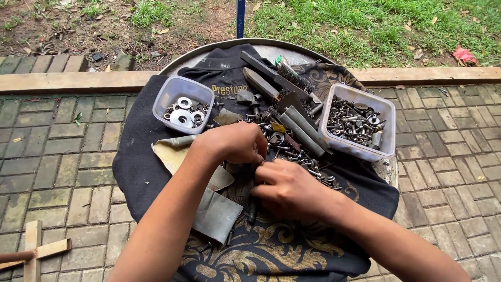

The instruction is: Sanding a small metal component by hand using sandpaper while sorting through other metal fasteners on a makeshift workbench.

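Working close over the round bench [271, 49], both hands meet at the middle of the dark cloth [146, 151] that covers it. The left hand [235, 142] curls its fingertips down onto something small where the two hands touch, and the right hand [289, 189] pinches in from the other side; the piece itself is hidden under the fingers, so what either hand grips cannot be told. It sits right at the near edge of the loose pile of bolts and nuts [297, 154]. Just behind lie flat metal files [302, 133] and a wire brush [292, 77]. The clear tub of washers [182, 104] stands to the left, the clear tub of mixed bolts [357, 122] to the right, both within easy reach. Sheets of sandpaper [216, 214] lie under the left forearm. To do this well, I'd say keep the small part low over the cloth so a slip lands soft, steady it with one hand, turn with the other, and avoid nudging the pile
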